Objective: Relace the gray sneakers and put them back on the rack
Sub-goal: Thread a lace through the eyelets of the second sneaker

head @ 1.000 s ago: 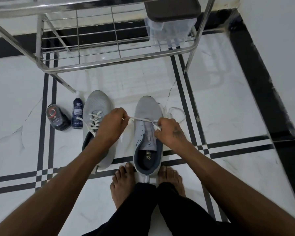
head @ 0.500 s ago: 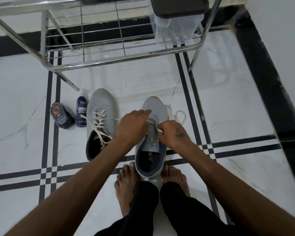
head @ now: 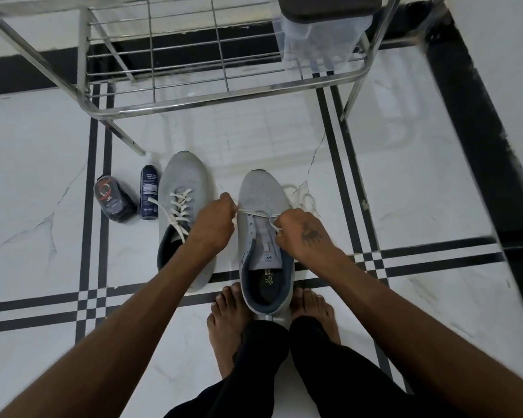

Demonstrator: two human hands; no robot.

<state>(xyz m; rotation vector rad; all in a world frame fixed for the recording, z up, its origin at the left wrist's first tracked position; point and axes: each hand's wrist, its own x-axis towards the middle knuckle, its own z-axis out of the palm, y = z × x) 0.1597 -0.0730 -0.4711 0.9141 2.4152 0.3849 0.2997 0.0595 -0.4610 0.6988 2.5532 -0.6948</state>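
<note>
Head view, white marble floor (head: 58, 140) with black stripes, left hand (head: 213, 226), right hand (head: 304, 233) pinching lace (head: 255, 213)

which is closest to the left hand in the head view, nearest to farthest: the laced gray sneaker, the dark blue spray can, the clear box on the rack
From the left hand:
1. Laced gray sneaker, directly under and beside the hand.
2. Dark blue spray can, lying on the floor past that sneaker's left side.
3. Clear box with a dark lid, up on the rack's right end.
</note>
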